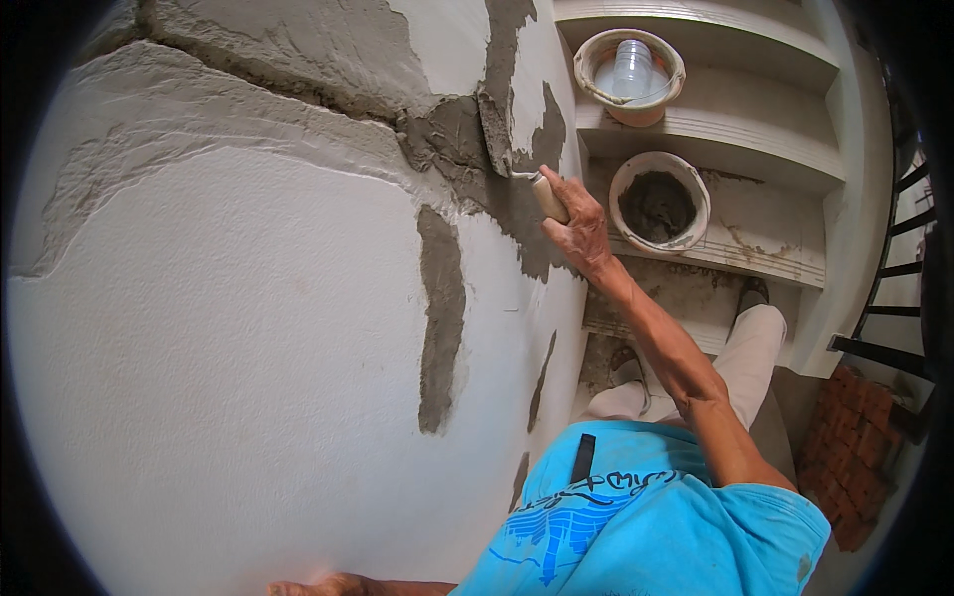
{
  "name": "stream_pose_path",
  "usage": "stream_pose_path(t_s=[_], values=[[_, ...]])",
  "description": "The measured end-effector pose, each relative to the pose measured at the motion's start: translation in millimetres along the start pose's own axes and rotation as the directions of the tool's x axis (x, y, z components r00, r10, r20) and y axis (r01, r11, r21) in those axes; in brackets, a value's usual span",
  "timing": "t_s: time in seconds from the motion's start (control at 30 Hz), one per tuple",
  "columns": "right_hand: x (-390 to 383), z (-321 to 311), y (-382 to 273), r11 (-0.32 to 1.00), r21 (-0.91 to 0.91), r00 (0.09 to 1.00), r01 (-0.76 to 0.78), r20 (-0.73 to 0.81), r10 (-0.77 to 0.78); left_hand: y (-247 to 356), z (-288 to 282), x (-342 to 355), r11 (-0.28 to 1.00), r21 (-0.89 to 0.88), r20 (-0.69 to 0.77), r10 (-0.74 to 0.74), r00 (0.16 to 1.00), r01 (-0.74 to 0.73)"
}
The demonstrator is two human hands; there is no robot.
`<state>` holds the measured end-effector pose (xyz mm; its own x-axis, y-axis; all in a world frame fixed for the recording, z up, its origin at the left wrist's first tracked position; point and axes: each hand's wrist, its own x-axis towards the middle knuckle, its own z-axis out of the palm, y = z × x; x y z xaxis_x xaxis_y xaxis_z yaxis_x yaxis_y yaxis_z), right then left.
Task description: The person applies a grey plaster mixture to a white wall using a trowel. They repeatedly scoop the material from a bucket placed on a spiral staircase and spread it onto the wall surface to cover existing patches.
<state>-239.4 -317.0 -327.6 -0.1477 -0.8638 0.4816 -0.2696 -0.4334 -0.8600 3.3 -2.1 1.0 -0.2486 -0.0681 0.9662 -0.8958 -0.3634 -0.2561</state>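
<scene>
With my right hand (578,221) I grip the wooden handle of a trowel (549,197), its blade upright against a wet grey mortar patch (447,139) on the white wall (248,348). A long crack (248,77) runs leftward from the patch through the rough plaster, and grey mortar strips (440,318) run lower down. My left hand (318,586) rests at the wall along the bottom edge, partly cut off, with its visible fingers loosely extended.
On the stairs (765,228) at right stand a bucket of grey mortar (658,206) and, a step higher, a bucket (641,114) with a clear plastic container (633,68). My feet are on the lower steps. A black railing (894,318) and stacked red bricks (850,447) are at far right.
</scene>
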Motion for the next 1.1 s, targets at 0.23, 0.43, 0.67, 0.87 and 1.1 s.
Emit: stream_pose_path(t_s=[0.23,0.43,0.67,0.87,1.1], values=[[-16,-3,-32,0.999,0.031,0.999,0.016,0.029,-0.017,4,2,1,1.0,0.013,0.011,-0.001,1.0,0.001],[-22,-16,-36,0.991,0.125,0.997,0.046,0.061,-0.054,-1,-1,0,0.999,0.045,0.025,0.026,0.999,-0.027],[1,-11,-19,0.999,0.014,0.999,0.035,0.001,-0.035,-4,-1,0,0.998,0.048,0.029,0.049,0.998,-0.05],[-21,-15,-34,0.993,0.063,0.99,0.1,0.09,-0.106,-4,-1,-1,0.999,0.04,0.027,0.025,0.999,-0.027],[-6,-21,-27,0.996,0.079,0.999,0.041,0.021,-0.043,-7,-2,-2,0.999,0.041,0.02,0.014,1.0,-0.014]])
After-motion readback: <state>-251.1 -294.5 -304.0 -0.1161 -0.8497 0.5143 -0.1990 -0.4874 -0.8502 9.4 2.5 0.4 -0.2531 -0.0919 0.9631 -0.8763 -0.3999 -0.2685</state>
